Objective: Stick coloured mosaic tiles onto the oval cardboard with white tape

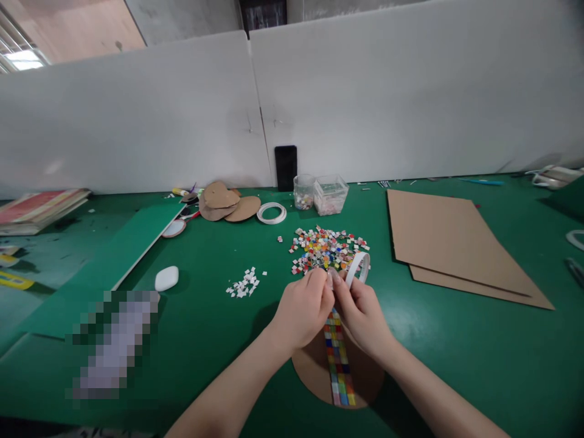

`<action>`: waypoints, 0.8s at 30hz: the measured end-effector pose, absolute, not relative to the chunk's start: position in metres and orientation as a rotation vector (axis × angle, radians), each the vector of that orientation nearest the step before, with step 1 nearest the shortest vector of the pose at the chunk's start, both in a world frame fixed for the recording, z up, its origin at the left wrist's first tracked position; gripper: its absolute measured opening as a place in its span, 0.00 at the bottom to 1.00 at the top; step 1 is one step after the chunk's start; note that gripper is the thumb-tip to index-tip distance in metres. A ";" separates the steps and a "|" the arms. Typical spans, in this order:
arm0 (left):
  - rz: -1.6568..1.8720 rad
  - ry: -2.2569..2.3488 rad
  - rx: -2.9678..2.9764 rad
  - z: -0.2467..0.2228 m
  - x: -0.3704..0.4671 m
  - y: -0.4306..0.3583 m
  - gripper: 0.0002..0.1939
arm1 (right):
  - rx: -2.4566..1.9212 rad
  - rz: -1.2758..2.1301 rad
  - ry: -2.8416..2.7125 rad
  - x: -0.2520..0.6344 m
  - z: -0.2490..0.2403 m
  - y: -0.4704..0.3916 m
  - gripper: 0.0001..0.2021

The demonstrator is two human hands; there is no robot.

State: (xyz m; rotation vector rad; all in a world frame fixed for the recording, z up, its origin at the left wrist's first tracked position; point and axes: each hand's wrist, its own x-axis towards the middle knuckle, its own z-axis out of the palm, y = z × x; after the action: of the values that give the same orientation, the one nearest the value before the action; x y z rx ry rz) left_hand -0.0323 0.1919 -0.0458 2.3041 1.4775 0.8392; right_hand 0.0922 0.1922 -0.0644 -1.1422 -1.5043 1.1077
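My left hand [303, 307] is closed in a pinch, its fingertips meeting those of my right hand [367, 316]. What lies between the fingertips is too small to make out. A roll of white tape [365, 266] hangs on its edge in my right hand, whose fingers are curled round it. Under both hands lies a round brown cardboard disc [310, 371]. A strip of coloured mosaic tiles [338, 359], several squares long, runs down its middle; the hands hide the far end. Just past my fingertips spreads a pile of loose mosaic tiles [326, 246].
White paper bits [246, 284] and a white case [166, 278] lie to the left. Behind stand a clear cup [303, 192], a clear box [330, 196] and a black phone [286, 168]. Another tape ring [271, 213] is near cardboard discs [244, 208]. Cardboard sheets [447, 231] lie right.
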 end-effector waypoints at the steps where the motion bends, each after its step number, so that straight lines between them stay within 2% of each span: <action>1: 0.856 1.470 2.297 -0.046 -0.032 0.192 0.09 | -1.139 1.113 -1.505 0.092 -0.064 0.192 0.16; 11: 1.008 1.288 1.989 -0.036 -0.032 0.189 0.12 | -1.103 1.242 -1.379 0.094 -0.065 0.192 0.16; 17: 1.102 1.240 1.861 -0.032 -0.037 0.190 0.14 | -1.069 1.339 -1.226 0.095 -0.063 0.195 0.19; 24: 0.982 1.314 1.919 -0.030 -0.044 0.195 0.14 | -1.078 1.345 -1.180 0.095 -0.059 0.196 0.21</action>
State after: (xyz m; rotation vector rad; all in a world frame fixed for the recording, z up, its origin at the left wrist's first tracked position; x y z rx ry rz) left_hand -0.0435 0.1954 -0.0301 1.9192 1.3144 0.9825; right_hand 0.0947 0.1958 -0.0589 -1.0784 -1.1802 1.3446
